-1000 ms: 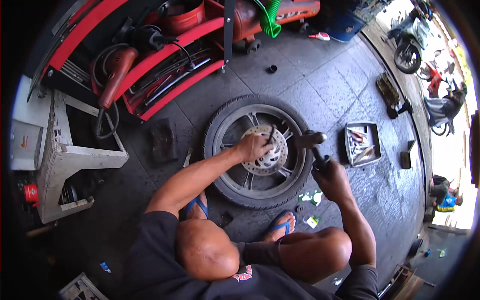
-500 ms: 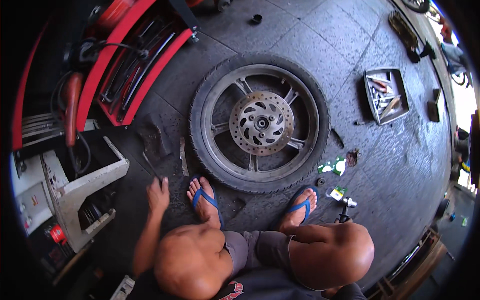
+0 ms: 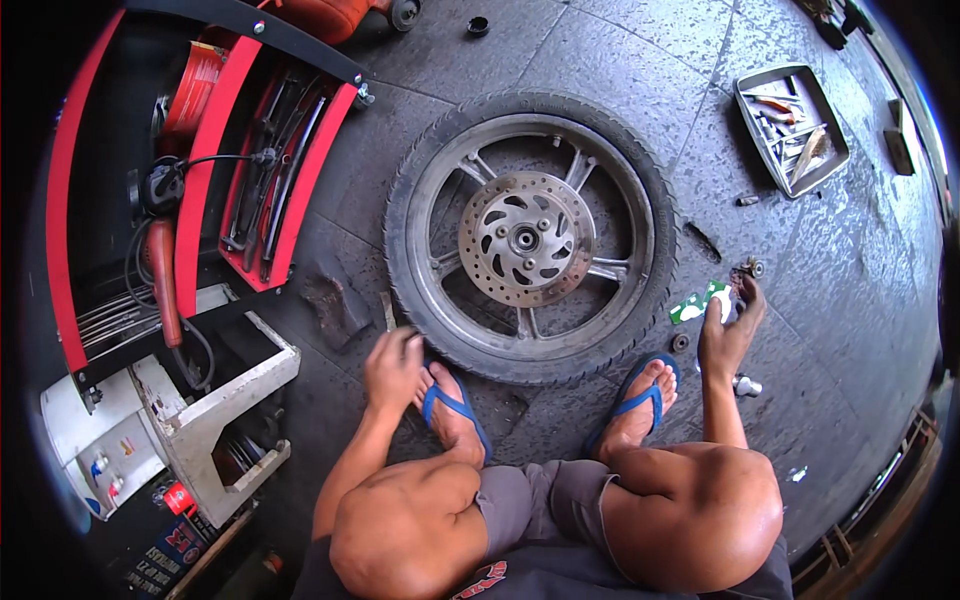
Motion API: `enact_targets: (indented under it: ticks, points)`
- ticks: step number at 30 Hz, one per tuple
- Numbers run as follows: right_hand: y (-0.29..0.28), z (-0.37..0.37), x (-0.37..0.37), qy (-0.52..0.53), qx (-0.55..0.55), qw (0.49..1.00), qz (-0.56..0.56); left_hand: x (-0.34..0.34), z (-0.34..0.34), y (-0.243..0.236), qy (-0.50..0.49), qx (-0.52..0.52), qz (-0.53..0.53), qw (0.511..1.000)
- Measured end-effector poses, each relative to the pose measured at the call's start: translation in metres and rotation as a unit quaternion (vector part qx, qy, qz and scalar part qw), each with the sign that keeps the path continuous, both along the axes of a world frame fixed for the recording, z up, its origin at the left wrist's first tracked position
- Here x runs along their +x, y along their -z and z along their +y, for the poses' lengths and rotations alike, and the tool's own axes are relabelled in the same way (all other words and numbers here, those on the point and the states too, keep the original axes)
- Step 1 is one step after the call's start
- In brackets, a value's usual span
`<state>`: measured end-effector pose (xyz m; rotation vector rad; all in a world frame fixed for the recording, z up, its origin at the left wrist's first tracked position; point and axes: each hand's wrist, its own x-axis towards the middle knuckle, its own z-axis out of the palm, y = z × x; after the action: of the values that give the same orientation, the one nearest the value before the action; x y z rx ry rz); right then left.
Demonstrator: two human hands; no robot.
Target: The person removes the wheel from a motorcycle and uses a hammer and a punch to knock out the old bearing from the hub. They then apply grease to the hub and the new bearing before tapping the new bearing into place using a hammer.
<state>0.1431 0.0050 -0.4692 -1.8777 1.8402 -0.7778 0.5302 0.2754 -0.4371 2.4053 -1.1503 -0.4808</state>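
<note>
A motorcycle wheel (image 3: 420, 300) with a black tyre and a drilled brake disc (image 3: 484, 274) lies flat before me. At its near left edge is my left hand (image 3: 393, 370), fingers curled and smeared by motion; I cannot make out anything in it. My right hand (image 3: 732, 325) reaches down at the right, thumb and index finger apart. A small metal ring (image 3: 757, 268) is at its fingertips, by a dark brown clump. Beside the thumb lies a green and white packet (image 3: 688, 309). Another small ring (image 3: 680, 343) and a silver metal part (image 3: 747, 386) are near the wrist.
At left stand a red and black tool cabinet (image 3: 190, 240) with a corded tool (image 3: 163, 265) and a worn white drawer (image 3: 235, 372). A metal tray (image 3: 745, 100) of tools sits far right. My feet in blue flip-flops (image 3: 455, 405) flank the wheel's near edge.
My left hand has moved right toward the tyre, and the slender tool it held no longer shows. My right hand has come forward from beside my knee. The whole view has shifted.
</note>
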Motion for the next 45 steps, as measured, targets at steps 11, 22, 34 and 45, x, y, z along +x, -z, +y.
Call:
enact_targets:
  ticks: [11, 22, 34, 45]
  points:
    - [0.01, 0.05, -0.023, -0.012, 0.086, 0.996, -0.027, -0.015, -0.177, 0.022, 0.345, -0.056, -0.092, 0.932]
    - [0.02, 0.007, 0.009, -0.023, 0.125, 0.989, -0.077, -0.02, -0.19, 0.027, 0.322, -0.029, -0.053, 0.945]
    - [0.047, -0.129, 0.103, -0.151, 0.282, 0.946, -0.059, 0.104, -0.152, 0.061, -0.174, -0.022, -0.122, 0.977]
    - [-0.033, -0.095, 0.111, -0.048, 0.171, 0.98, -0.084, 0.104, -0.111, 0.052, -0.283, -0.129, 0.384, 0.869]
